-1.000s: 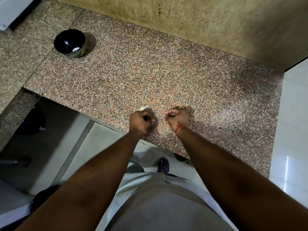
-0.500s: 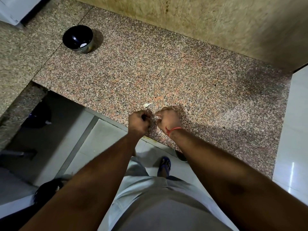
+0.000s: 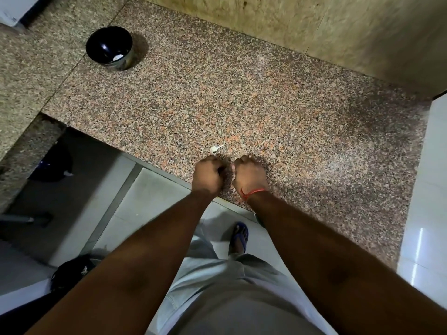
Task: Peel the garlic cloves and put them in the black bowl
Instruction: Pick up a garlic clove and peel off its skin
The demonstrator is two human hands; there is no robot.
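Both fists curled tight at frame centre: left hand [image 3: 209, 174], right hand [image 3: 249, 175]; can't tell what either grips, any clove is hidden. Expect it light, firm, slick once papery skin comes off; pinch its ends. White scrap [image 3: 215, 148] just above. Glossy bowl [image 3: 108, 48] upper left on speckled counter [image 3: 290, 117].
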